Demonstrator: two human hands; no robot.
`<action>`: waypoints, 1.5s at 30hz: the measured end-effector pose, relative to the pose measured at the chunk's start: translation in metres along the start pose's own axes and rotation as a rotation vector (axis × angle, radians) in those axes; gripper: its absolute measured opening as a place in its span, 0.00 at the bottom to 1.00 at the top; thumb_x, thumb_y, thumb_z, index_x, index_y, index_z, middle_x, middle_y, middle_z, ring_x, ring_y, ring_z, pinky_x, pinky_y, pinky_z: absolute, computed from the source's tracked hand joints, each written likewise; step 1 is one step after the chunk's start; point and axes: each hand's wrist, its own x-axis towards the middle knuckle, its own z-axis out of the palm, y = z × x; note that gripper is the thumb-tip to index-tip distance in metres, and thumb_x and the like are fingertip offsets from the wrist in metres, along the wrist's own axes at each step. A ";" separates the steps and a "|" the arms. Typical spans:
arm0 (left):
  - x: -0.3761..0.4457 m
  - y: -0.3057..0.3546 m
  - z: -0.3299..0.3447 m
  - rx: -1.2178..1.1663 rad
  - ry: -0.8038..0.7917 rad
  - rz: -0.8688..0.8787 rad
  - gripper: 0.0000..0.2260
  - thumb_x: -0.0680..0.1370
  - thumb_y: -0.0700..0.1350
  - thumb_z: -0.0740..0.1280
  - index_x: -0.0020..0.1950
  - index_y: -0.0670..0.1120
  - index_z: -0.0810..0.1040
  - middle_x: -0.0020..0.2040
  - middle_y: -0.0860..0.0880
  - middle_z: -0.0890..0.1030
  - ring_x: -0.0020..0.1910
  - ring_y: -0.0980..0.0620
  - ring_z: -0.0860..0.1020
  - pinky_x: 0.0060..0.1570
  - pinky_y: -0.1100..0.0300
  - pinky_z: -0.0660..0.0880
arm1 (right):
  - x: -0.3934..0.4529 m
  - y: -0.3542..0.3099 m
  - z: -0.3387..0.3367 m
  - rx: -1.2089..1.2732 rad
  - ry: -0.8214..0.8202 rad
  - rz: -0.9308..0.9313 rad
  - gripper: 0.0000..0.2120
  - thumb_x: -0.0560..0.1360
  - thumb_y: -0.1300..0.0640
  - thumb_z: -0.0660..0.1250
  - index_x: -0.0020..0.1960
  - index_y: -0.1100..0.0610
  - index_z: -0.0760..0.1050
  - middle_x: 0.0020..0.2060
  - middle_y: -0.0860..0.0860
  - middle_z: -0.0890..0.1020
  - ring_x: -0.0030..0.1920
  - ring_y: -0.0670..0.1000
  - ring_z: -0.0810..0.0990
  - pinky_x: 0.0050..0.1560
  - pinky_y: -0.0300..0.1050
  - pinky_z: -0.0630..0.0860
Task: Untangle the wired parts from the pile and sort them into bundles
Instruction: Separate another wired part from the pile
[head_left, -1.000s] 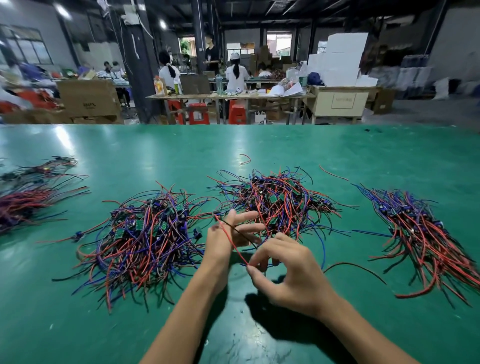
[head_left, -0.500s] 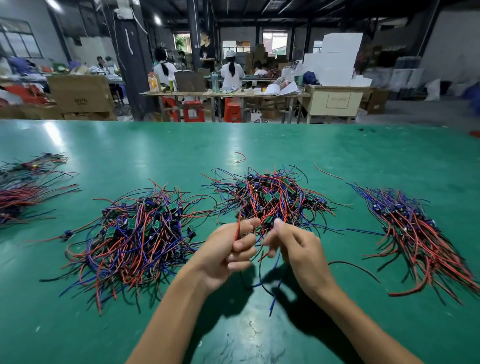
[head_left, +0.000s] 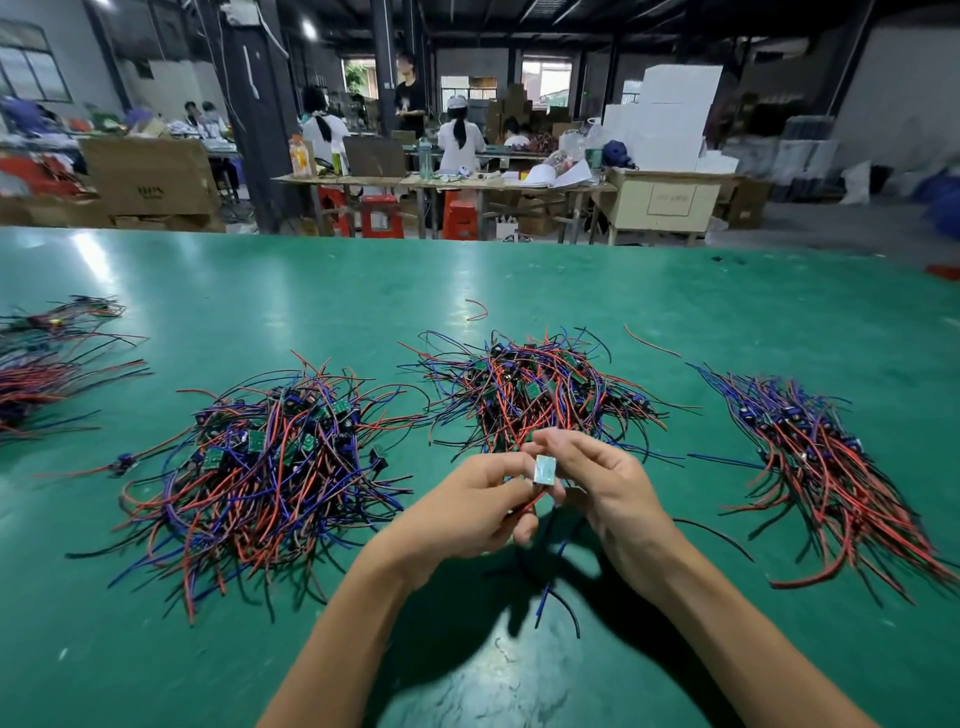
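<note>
Both hands are raised over the glossy green tabletop (head_left: 260, 291), near its front edge. My left hand (head_left: 467, 512) and right hand (head_left: 608, 493) meet on one small wired part with a pale rectangular block (head_left: 544, 470): each grip is pinched on it, fingers curled. Its red, blue and black leads hang below toward the tabletop. Just behind my hands lies the tangled middle pile of red, blue and black wired parts (head_left: 535, 387). A larger pile of the same parts (head_left: 265, 457) lies to the left, a combed-out bundle (head_left: 826, 462) to the right, and another bundle (head_left: 47, 364) at the far left edge. Beyond the tabletop: dim workshop, seated workers at a long wooden table (head_left: 441, 182), red plastic stools (head_left: 382, 215), brown cardboard cartons (head_left: 150, 179), stacked white boxes (head_left: 670, 124).
</note>
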 end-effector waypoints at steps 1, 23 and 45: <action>0.002 0.000 -0.001 -0.020 0.014 0.007 0.14 0.86 0.40 0.54 0.51 0.47 0.79 0.22 0.52 0.73 0.17 0.58 0.60 0.17 0.69 0.55 | 0.000 -0.001 -0.002 0.002 0.025 -0.015 0.13 0.69 0.45 0.73 0.48 0.51 0.87 0.45 0.50 0.87 0.41 0.45 0.80 0.43 0.37 0.75; -0.009 0.003 -0.059 0.940 1.322 0.493 0.09 0.75 0.53 0.74 0.50 0.49 0.86 0.39 0.49 0.84 0.39 0.46 0.80 0.36 0.56 0.73 | 0.003 -0.013 -0.016 -0.090 0.060 -0.140 0.17 0.72 0.40 0.69 0.56 0.45 0.85 0.48 0.54 0.87 0.35 0.45 0.78 0.36 0.34 0.73; 0.051 -0.021 -0.121 1.447 0.473 -0.568 0.18 0.83 0.47 0.57 0.70 0.42 0.72 0.70 0.39 0.68 0.70 0.41 0.63 0.67 0.51 0.60 | 0.008 0.012 -0.025 -0.968 0.240 -0.310 0.03 0.77 0.51 0.71 0.49 0.44 0.83 0.38 0.40 0.84 0.41 0.40 0.80 0.42 0.42 0.75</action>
